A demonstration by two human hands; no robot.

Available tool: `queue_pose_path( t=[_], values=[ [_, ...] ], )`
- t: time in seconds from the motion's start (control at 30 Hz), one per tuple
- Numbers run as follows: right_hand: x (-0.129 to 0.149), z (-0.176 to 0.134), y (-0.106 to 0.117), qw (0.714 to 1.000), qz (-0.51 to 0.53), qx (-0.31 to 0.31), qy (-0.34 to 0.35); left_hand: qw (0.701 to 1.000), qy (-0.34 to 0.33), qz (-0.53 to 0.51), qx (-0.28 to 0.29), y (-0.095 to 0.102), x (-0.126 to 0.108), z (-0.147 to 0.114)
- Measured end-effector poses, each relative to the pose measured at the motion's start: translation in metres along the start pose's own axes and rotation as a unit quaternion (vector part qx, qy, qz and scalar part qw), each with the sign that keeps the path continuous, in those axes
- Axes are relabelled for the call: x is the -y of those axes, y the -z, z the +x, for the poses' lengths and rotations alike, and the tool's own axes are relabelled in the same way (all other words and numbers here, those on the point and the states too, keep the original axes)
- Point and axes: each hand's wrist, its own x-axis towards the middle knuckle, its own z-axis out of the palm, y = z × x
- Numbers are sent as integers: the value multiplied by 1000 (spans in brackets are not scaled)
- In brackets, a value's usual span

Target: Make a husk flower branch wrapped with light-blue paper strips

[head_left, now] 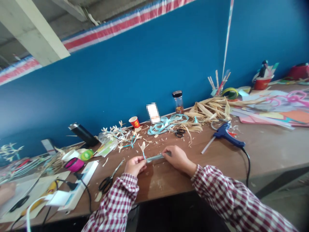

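Note:
My left hand (135,166) pinches the stem of a small husk flower (143,149), whose pale petals point upward over a light blue stem. From that stem a light blue ribbon strip (154,158) runs across to my right hand (177,157), which is closed on its other end. The strip is stretched nearly level, low above the brown table (169,180). Left of my left sleeve lies a pair of black-handled scissors (106,184). Behind my hands a second pair of scissors (180,132) rests beside a loose heap of blue ribbon (160,125).
A blue glue gun (228,134) with its cord lies to the right. Dried corn husks (210,109), a lidded jar (178,101) and a paper cup (134,122) stand along the blue wall. A white power strip (80,187) is at left, near another person's hand (7,192).

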Motion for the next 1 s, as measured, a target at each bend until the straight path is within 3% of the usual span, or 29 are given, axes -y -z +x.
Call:
queue_pose_path(
  t=[0.17, 0.33, 0.47, 0.6, 0.73, 1.0],
  values=[
    [-3, 1, -5, 999, -45, -17, 4, 998, 44, -31, 27, 12, -3, -6],
    [-2, 1, -2, 993, -88, -72, 13, 996, 66, -40, 40, 14, -2, -8],
    [5, 1, -2, 987, -81, -124, 64, 995, 74, -53, 40, 14, 3, -5],
    [19, 3, -14, 991, -11, -44, 127, 992, 84, -70, 59, 10, 4, -4],
    [28, 8, -31, 988, 48, 60, 131, 989, 88, -92, 80, 5, 3, -7],
    [22, 9, -39, 993, 54, 54, 92, 985, 108, -98, 96, 4, 4, -13]
  ],
)
